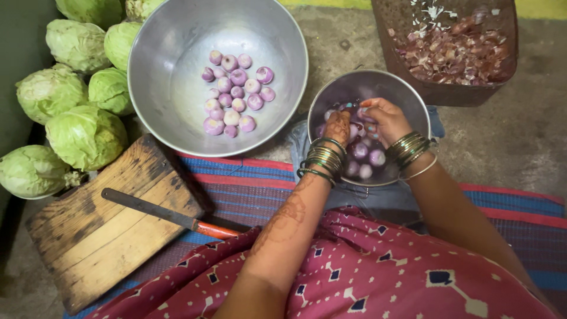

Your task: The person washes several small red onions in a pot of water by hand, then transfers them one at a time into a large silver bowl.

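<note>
Currently both hands down inside the small steel bowl [413, 103], set on the lap for short reach. Left hand [338, 126] and right hand [381, 118] close together over the onions in the small bowl [369, 155], purple and wet-looking, apparently sitting in water. Right fingers [367, 111] curled inward and pressed close, seemingly pinching one onion near the bowl's far side; exact contact hidden behind knuckles. Left fingers bent down into the bowl, tips out of sight, so cannot tell whether gripping anything. Stacked bangles [322, 158] on both wrists, just above the bowl rim.

Large steel bowl [177, 112] to the left on the floor, just beside the small one, rims near or touching. Holds a cluster of peeled onions [235, 91], pale purple, grouped near its centre. Placement looks like a sorted-output spot within arm's reach.

Brown tub [502, 82] beyond the small bowl, full of reddish onion skins [455, 50]; likely the scrap bin, kept apart from clean pieces.

Wooden chopping board [88, 248] at lower left on the striped mat [260, 183], knife [162, 212] lying flat across it, orange handle toward the person, untouched. Cabbages [82, 133] piled along the left wall, well apart from both hands.
</note>
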